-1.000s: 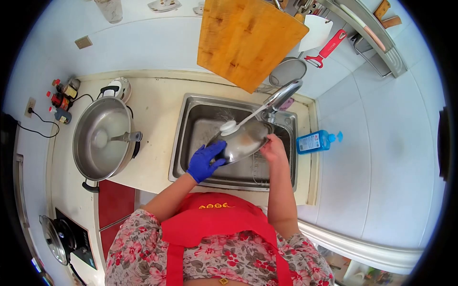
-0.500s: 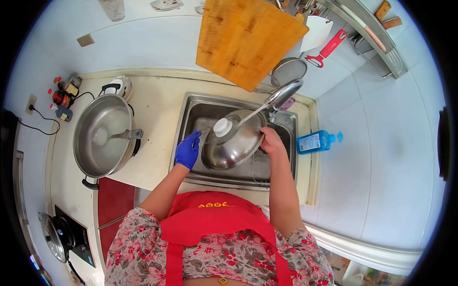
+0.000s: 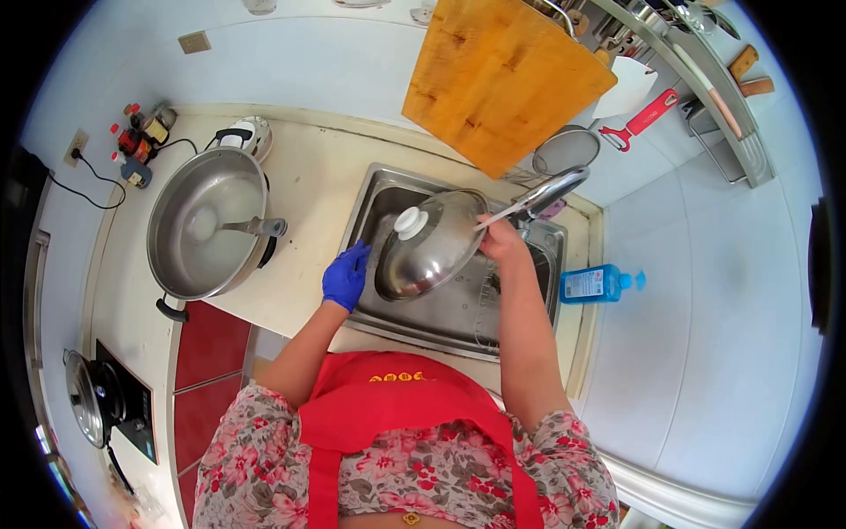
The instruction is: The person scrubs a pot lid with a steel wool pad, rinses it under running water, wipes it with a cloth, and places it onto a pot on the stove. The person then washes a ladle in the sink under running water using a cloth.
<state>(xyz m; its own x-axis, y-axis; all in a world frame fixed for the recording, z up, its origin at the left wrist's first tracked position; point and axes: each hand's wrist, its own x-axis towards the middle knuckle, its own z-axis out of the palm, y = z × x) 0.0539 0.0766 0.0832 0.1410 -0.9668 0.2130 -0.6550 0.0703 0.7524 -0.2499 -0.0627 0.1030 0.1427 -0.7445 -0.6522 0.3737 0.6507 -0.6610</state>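
A domed metal pot lid (image 3: 427,263) with a white knob (image 3: 411,223) is held tilted over the sink (image 3: 410,326). My bare right hand (image 3: 502,240) grips its right rim. Running from the faucet (image 3: 557,187), a thin stream of water (image 3: 498,217) meets the lid near that hand. My left hand (image 3: 346,276), in a blue glove, is at the sink's left edge with its fingers stretched out. It holds nothing and appears apart from the lid.
Left on the counter (image 3: 304,185) stands a large metal pot (image 3: 176,256) with a ladle (image 3: 260,227) in it. Blue soap bottle (image 3: 590,284) stands right of the sink. Cutting board (image 3: 507,79) and strainer (image 3: 566,152) are behind. A lidded pan (image 3: 85,401) is at lower left.
The camera view has turned, shifting the counter and sink rightward in the picture. The lid and my right hand have moved up and left over the sink; the water now lands nearer the lid's right edge.
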